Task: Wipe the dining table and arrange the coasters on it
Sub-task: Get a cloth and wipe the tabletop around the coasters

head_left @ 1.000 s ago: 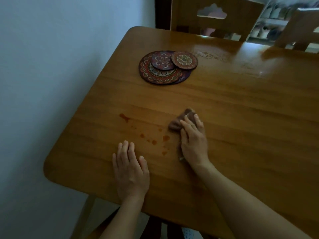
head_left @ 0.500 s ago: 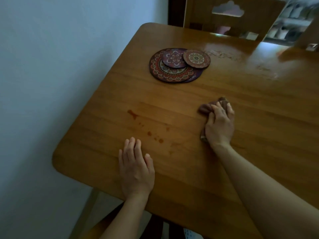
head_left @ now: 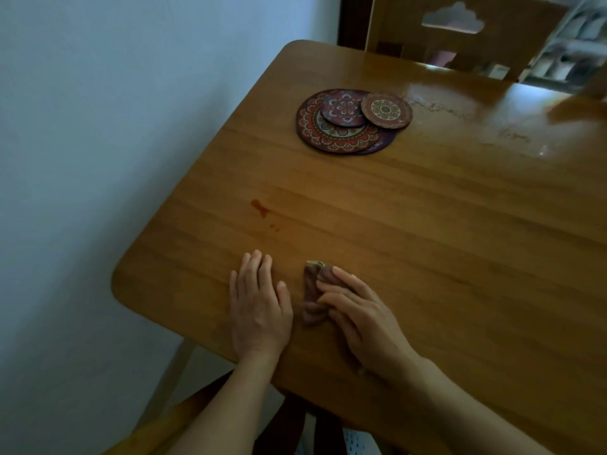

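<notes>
A wooden dining table (head_left: 427,231) fills the view. Near its far left corner lies an overlapping pile of round patterned coasters (head_left: 353,121): small ones on top of larger ones. Reddish stains (head_left: 261,208) mark the wood left of centre. My right hand (head_left: 358,310) presses a crumpled brown cloth (head_left: 312,290) flat on the table near the front edge. My left hand (head_left: 259,303) rests palm down just left of the cloth, fingers together and holding nothing.
A pale wall (head_left: 98,159) runs close along the table's left edge. A wooden chair back (head_left: 460,34) with a cloud-shaped cutout stands behind the far edge. Smeared, glossy marks (head_left: 460,110) show on the far right of the tabletop.
My right hand has dragged the cloth from the table's middle back toward the front edge, beside my left hand. Several small red spots near the front are gone. The left hand stayed put.
</notes>
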A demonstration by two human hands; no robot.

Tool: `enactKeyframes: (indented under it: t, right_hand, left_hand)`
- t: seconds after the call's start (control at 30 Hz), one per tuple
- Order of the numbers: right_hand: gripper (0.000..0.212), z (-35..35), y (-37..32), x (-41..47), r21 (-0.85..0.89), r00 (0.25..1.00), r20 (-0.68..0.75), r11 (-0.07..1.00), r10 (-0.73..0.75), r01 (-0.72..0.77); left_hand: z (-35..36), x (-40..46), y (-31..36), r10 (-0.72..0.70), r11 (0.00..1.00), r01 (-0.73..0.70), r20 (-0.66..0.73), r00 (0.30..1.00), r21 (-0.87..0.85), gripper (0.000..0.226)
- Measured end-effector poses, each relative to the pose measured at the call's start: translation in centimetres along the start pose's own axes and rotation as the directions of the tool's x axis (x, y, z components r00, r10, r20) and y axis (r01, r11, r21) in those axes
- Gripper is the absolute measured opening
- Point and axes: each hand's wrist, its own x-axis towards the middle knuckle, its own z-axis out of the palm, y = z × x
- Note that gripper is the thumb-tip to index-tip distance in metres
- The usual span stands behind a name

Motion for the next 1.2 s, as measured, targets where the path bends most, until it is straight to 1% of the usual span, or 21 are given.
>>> enactKeyframes:
  t: [0.07,0.1,0.17,0.2,0.23,0.3,0.4,0.43,0.5,0.53,0.57,0.63,0.67,0.7,0.77,0.83,0.9,0.97,1.03,1.1,1.2]
  right_hand:
    - [0.029,-1.0,-1.0,-0.4,0.221,0.986,-0.036,0.963,0.165,-0.153]
    - [0.029,-1.7,-1.5,-0.2,0.398,0.955,-0.034,0.88,0.296,-0.259]
    - [0.027,-3.5,-1.6,0.4,0.737,0.864,0.052,0.565,0.502,-0.372]
    - [0.024,-4.6,-1.1,0.5,0.827,0.829,0.082,0.426,0.553,-0.366]
    - [0.023,-5.6,0.0,0.7,0.86,0.795,0.077,0.362,0.602,-0.358]
    - [0.023,-7.4,2.2,0.8,0.834,0.676,-0.009,0.379,0.737,-0.402]
    - [0.028,-9.0,4.6,0.9,0.717,0.407,-0.174,0.399,0.897,-0.572]
    - [0.031,-9.2,5.1,1.1,0.67,0.36,-0.244,0.425,0.9,-0.609]
    - [0.033,-8.9,5.4,1.5,0.566,0.315,-0.401,0.503,0.86,-0.653]
    - [0.033,-8.5,5.2,1.6,0.506,0.318,-0.477,0.552,0.819,-0.662]
    - [0.033,-7.7,5.1,1.6,0.424,0.352,-0.531,0.602,0.771,-0.677]
    - [0.035,-5.8,4.5,1.7,0.18,0.514,-0.556,0.699,0.653,-0.693]
    - [0.034,-4.8,3.9,2.0,0.062,0.598,-0.537,0.734,0.596,-0.676]
    - [0.033,-3.8,3.1,2.6,-0.002,0.652,-0.518,0.761,0.554,-0.649]
    - [0.03,-1.5,0.5,3.8,-0.048,0.748,-0.448,0.822,0.49,-0.567]
    - [0.029,1.3,-2.5,4.3,-0.14,0.884,-0.32,0.906,0.34,-0.4]
    - [0.029,3.2,-4.1,3.6,-0.246,0.966,-0.202,0.946,0.163,-0.211]
    - [0.03,2.2,-2.8,2.6,-0.34,0.982,-0.167,0.93,0.086,-0.139]
    - [0.03,-0.4,0.2,2.5,-0.431,0.976,-0.197,0.886,0.089,-0.168]
    - [0.032,-3.4,3.4,3.1,-0.402,0.932,-0.29,0.856,0.217,-0.325]
    - [0.036,-6.0,6.4,5.3,-0.233,0.779,-0.445,0.783,0.442,-0.577]
  left_hand:
    - [0.0,-0.1,0.1,0.003,1.0,-0.003,0.001,1.0,-0.004,0.055]
    - [-0.1,-0.2,0.2,0.002,1.0,-0.002,0.004,1.0,-0.003,0.055]
    - [-0.1,-0.2,0.3,0.0,1.0,0.0,0.004,1.0,0.0,0.055]
    - [-0.2,-0.2,0.3,-0.002,1.0,0.002,0.004,1.0,0.0,0.055]
    - [-0.2,-0.2,0.4,-0.002,1.0,0.002,0.006,1.0,0.0,0.056]
    - [-0.2,-0.3,0.3,0.001,1.0,-0.001,0.003,1.0,-0.001,0.056]
    - [-0.1,-0.2,0.3,-0.001,1.0,0.0,-0.002,1.0,-0.011,0.055]
    - [-0.1,-0.3,0.3,-0.001,1.0,0.001,-0.003,1.0,-0.014,0.055]
    - [0.0,-0.2,0.3,-0.001,1.0,0.001,-0.002,1.0,-0.016,0.054]
    - [0.0,-0.2,0.3,-0.001,1.0,0.001,-0.003,1.0,-0.017,0.053]
    - [0.0,-0.3,0.3,-0.001,1.0,0.001,-0.004,1.0,-0.016,0.053]
    - [0.1,-0.2,0.2,-0.002,1.0,0.002,0.001,1.0,-0.013,0.053]
    - [0.1,-0.2,0.2,-0.005,1.0,0.005,0.004,1.0,-0.011,0.053]
    - [0.1,-0.1,0.2,-0.005,1.0,0.005,0.005,1.0,-0.007,0.054]
    - [0.1,-0.2,0.1,-0.001,1.0,0.001,0.006,1.0,0.007,0.055]
    - [0.1,-0.2,0.0,0.017,1.0,-0.017,-0.002,1.0,0.02,0.055]
    - [0.0,-0.3,-0.1,0.037,0.999,-0.037,-0.01,0.999,0.022,0.055]
    - [0.1,-0.2,-0.2,0.038,0.999,-0.038,-0.009,0.999,0.023,0.054]
    - [0.1,-0.1,-0.1,0.02,1.0,-0.02,0.0,1.0,0.012,0.053]
    - [0.1,-0.1,0.1,0.005,1.0,-0.005,0.003,1.0,-0.009,0.054]
    - [0.0,-0.2,0.1,0.007,1.0,-0.007,0.0,1.0,-0.021,0.054]
